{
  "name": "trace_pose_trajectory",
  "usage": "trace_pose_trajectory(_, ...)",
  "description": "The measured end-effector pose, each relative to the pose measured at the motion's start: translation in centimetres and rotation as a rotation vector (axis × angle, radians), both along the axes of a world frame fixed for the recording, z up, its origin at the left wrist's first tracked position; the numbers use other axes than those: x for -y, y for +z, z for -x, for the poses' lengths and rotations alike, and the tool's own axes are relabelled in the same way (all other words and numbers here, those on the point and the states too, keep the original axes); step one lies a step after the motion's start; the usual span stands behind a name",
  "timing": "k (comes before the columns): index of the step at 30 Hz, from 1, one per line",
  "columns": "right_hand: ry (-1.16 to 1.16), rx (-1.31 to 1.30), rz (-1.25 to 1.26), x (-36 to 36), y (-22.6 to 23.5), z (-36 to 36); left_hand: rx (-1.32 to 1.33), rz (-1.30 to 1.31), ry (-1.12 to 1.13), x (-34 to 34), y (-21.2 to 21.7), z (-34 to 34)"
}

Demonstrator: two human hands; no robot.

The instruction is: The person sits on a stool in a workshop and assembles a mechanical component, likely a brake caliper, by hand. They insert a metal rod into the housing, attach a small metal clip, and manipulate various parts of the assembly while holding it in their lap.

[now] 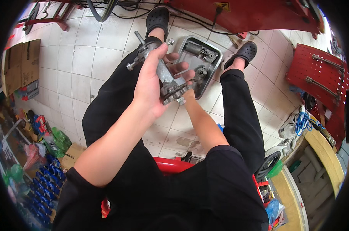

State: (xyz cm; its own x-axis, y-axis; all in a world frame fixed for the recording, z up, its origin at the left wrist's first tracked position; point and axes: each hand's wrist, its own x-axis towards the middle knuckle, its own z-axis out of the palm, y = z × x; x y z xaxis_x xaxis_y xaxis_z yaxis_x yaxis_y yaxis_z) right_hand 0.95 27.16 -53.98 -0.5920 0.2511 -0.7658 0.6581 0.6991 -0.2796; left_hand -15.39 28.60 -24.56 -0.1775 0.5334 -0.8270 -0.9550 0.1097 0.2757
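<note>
My left hand is wrapped round a greasy metal mechanical part, held up in front of me between my legs. It has a long grey body, a thin shaft and bolts at the far end, and a toothed or notched dark end nearer me. Beside that near end is my right hand, mostly hidden behind the part, so its fingers do not show clearly. Below and beyond lies a grey metal tray on the floor, with a dark cylindrical metal part and a smaller metal piece in it.
I sit on a red seat, feet apart on white floor tiles. Red machinery and black cables lie ahead. A red perforated panel stands right, with blue cord nearby. Cardboard and blue objects are left.
</note>
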Motion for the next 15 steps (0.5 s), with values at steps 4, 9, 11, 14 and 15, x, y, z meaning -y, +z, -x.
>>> trace_pose_trajectory(4,-0.61,0.116,0.078,2.1,-3.6,0.9,-0.001,0.035,0.008,0.0,-0.2,0.4)
trace_pose_trajectory(9,-0.75,0.183,0.046,0.8,-3.5,2.4,0.043,0.047,-0.017,-0.3,-0.5,0.6)
trace_pose_trajectory(11,-0.739,0.192,-0.01,1.0,-3.5,2.6,0.036,0.021,0.0,-0.4,-0.8,0.5)
trace_pose_trajectory(14,-0.713,0.158,-0.114,1.4,-2.9,2.4,0.032,-0.006,0.009,-0.4,-1.2,0.6)
trace_pose_trajectory(15,-0.726,0.095,-0.133,1.8,-2.8,1.9,0.034,-0.005,0.011,-0.4,-1.2,0.6)
